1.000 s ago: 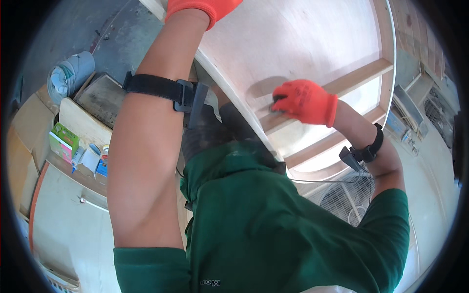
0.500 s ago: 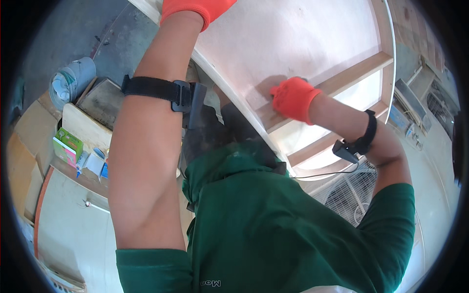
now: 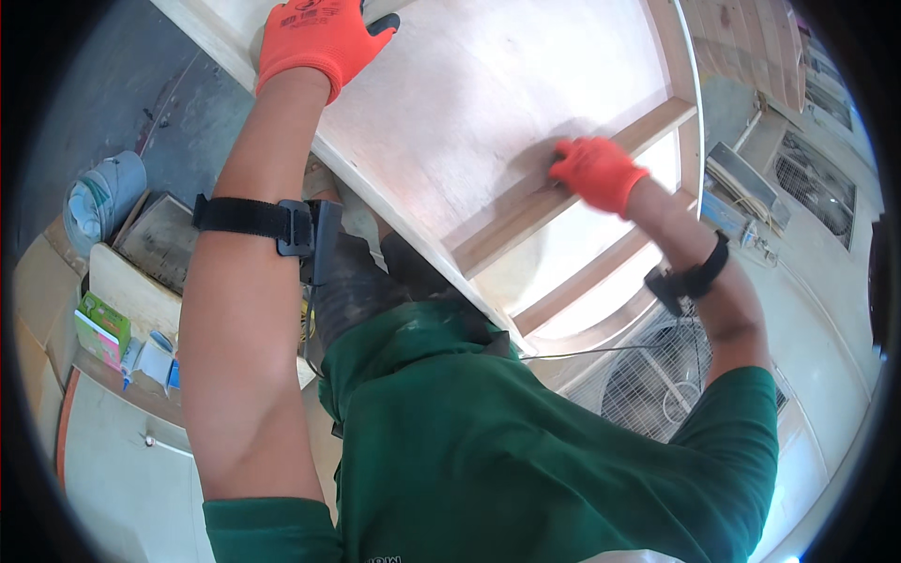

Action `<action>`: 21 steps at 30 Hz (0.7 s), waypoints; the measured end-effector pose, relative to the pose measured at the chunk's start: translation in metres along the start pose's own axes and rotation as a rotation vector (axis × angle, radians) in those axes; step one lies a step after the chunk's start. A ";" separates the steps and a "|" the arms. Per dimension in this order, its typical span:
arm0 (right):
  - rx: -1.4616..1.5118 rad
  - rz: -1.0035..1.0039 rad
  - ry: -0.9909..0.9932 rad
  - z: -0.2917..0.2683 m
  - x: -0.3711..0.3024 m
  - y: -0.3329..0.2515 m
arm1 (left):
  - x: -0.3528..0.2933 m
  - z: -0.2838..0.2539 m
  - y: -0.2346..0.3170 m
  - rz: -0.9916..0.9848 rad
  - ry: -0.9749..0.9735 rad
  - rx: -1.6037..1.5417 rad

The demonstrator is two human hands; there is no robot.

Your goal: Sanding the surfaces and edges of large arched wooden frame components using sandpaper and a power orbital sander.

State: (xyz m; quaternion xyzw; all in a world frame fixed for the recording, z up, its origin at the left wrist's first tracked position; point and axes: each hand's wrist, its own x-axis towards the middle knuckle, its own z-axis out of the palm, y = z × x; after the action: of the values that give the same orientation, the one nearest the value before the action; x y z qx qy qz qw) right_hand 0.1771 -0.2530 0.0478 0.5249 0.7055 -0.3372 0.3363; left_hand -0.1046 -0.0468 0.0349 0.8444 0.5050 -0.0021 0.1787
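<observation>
A pale wooden panel point(image 3: 469, 84) with a raised frame and curved far edge leans in front of me. My left hand point(image 3: 314, 38), in an orange-red glove with dark thumb tip, lies at the panel's left frame rail. Its thumb stands apart; the other fingers are partly cut off by the picture's upper edge. My right hand point(image 3: 599, 175), gloved alike, is closed and slightly blurred over a wooden crosspiece point(image 3: 526, 220) of the panel. Whatever it may hold is hidden. A second crosspiece point(image 3: 582, 280) runs parallel, nearer my body.
On the left stand a bucket point(image 3: 122, 183), a green box point(image 3: 105, 319) and cardboard point(image 3: 42, 291), beside a white surface with an orange edge point(image 3: 66, 422). A caged fan point(image 3: 648, 375) stands behind the panel's near right corner; another fan point(image 3: 817, 183) is farther right.
My right hand has moved farther along the crosspiece, toward the panel's curved edge. The whole scene has shifted left and down in view, and more of my left hand shows.
</observation>
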 end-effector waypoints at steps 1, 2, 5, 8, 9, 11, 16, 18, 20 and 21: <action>-0.180 -0.167 0.129 -0.002 -0.007 0.021 | -0.001 -0.002 -0.002 -0.005 0.019 0.001; -0.183 -0.151 0.123 0.000 -0.011 0.020 | 0.003 0.002 0.001 0.006 0.023 -0.012; 0.111 -0.117 0.050 0.018 -0.002 -0.007 | 0.008 0.006 0.000 -0.003 -0.002 -0.019; -0.068 -0.506 0.105 0.015 -0.001 -0.079 | 0.010 0.020 -0.012 -0.059 -0.112 0.077; -0.196 -0.454 0.135 0.014 -0.010 -0.088 | 0.008 0.021 -0.013 -0.057 -0.105 0.092; -0.131 -0.332 0.142 0.015 -0.014 -0.060 | 0.010 0.024 -0.016 -0.055 -0.088 0.101; -0.426 0.146 0.108 -0.001 -0.020 0.093 | 0.006 0.019 -0.017 -0.059 -0.069 0.127; -0.552 0.330 0.100 -0.007 -0.036 0.157 | 0.007 0.023 -0.011 -0.036 -0.051 0.108; -0.578 0.420 0.121 -0.010 -0.035 0.174 | 0.011 0.022 -0.009 -0.028 -0.027 0.117; -0.611 0.489 0.071 -0.008 -0.031 0.165 | 0.012 0.022 -0.007 -0.034 -0.062 0.112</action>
State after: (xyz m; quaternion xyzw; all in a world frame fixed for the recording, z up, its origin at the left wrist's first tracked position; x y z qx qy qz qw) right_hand 0.3425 -0.2261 0.0572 0.5644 0.6389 -0.0034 0.5228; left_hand -0.1009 -0.0406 0.0104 0.8440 0.5125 -0.0593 0.1466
